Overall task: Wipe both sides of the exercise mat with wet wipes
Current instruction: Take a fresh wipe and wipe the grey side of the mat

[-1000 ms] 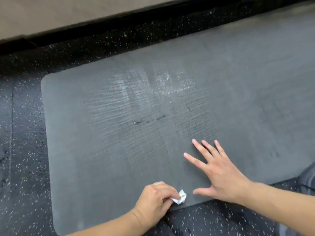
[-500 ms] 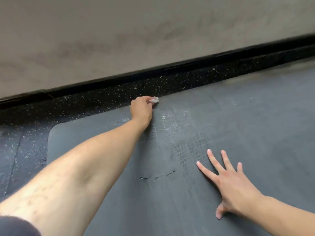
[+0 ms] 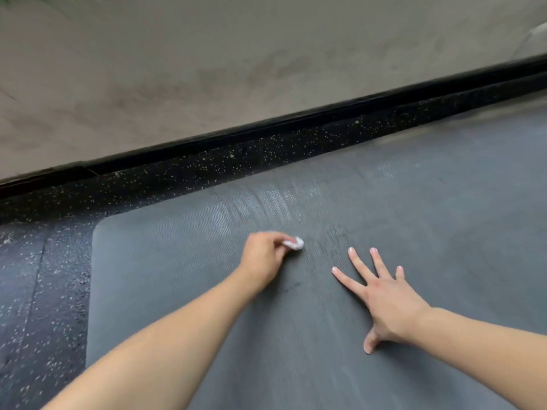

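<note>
The wall [image 3: 207, 69] is the largest surface in view, a matte, mottled beige plane that ends in a glossy black baseboard [image 3: 296, 119]. Below it runs the floor [image 3: 44, 291], black rubber flecked with pale specks, grainy and likely high in friction.

The exercise mat [image 3: 444, 232] lies flat on that floor, parallel to the baseboard, with its rounded far-left corner in view. It is a grey foam sheet with a fine ribbed texture; a band near its far edge shines with damp streaks, and small dark marks sit just beside the left wrist. Those ribs could snag and shred a thin wipe if it is dragged hard across them, leaving lint in the grooves. The mat could also creep or buckle under a strong stroke, since it looks light and flexible.

The right hand [image 3: 384, 300] rests palm down on the mat with its fingers spread and holding nothing, which I judge is there to pin the mat. If that weight lifts mid-stroke, the sheet may ruck up towards the wall.

The left hand [image 3: 263, 255] sits further out on the mat, its fingers curled tight around the wet wipe [image 3: 294, 243].

The wipe is a small white wad, crumpled and soft, and only a tip pokes out past the fingers, touching or nearly touching the mat. So bunched, it covers little surface per pass, so patches could be missed; it may also dry out before this side is finished, and the underside has not yet been turned up.
</note>
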Demonstrator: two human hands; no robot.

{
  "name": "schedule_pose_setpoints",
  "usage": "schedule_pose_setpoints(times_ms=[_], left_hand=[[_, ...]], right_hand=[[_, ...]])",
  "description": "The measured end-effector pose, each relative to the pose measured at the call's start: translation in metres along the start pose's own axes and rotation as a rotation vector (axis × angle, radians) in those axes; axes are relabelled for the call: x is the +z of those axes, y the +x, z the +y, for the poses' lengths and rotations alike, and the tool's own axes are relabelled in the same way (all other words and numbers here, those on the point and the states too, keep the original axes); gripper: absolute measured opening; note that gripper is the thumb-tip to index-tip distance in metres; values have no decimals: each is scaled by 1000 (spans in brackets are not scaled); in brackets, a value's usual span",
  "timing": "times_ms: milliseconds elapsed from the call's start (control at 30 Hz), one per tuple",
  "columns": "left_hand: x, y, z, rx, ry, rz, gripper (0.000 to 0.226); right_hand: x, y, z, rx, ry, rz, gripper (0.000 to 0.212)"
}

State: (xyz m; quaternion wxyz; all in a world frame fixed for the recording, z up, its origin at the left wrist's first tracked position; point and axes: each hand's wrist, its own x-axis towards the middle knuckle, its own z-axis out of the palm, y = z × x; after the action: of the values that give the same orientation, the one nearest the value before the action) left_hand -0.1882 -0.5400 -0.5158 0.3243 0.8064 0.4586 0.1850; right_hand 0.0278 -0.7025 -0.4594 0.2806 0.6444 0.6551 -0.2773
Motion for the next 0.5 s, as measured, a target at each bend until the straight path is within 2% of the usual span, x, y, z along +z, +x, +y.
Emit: schedule_pose_setpoints(times_ms=[67, 133, 233, 367, 500], left_hand=[[-9, 12, -3, -195, -37, 149, 19], [-8, 6, -5, -292, 19, 210, 18], [14, -30, 9, -215, 119, 125, 19], [33, -86, 30, -40, 174, 29, 11], [46, -167, 42, 166, 193, -149, 24]], right_hand=[[4, -4, 0, 1, 27, 27, 164], [13, -16, -4, -4, 84, 50, 166], [47, -49, -14, 18, 167, 87, 164], [86, -77, -27, 4, 123, 86, 159], [98, -73, -33, -9, 90, 86, 155]])
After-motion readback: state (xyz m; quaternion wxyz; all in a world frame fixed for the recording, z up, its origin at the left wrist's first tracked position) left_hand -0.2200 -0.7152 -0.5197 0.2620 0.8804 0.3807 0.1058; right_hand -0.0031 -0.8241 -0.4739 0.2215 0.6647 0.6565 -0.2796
